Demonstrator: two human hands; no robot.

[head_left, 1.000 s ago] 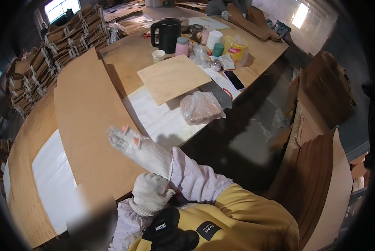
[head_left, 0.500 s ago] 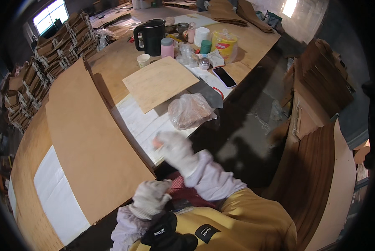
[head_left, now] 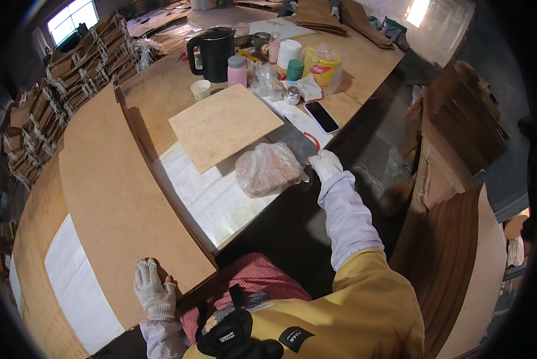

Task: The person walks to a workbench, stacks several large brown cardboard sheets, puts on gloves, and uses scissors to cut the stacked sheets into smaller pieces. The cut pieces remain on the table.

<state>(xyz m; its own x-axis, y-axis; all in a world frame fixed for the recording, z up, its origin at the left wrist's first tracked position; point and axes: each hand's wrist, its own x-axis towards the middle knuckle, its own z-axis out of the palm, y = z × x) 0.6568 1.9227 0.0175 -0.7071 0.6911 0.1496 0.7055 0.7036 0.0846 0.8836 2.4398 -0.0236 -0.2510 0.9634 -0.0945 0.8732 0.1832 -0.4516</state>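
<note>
My left hand, in a white knit glove with some fingertips bare, lies flat on the near end of a long brown sheet, its fingers spread. My right hand, gloved the same way, reaches out to the table's right edge. Its fingers close at the near corner of a dark grey flat sheet; the fingertips are partly hidden. A curved red handle-like piece shows beside that sheet. Just left of the right hand sits a clear plastic bag with something pinkish-brown inside. A square light wooden board lies behind the bag.
Farther back stand a black jug, a paper cup, a pink jar and a yellow package. A phone lies near the edge. Brown sheets are stacked at right and left. Another person's gloved hand shows at the far end.
My right hand has moved forward and right, from the table's near edge to the dark grey sheet. My left hand has moved left and down from near my body onto the brown sheet.
</note>
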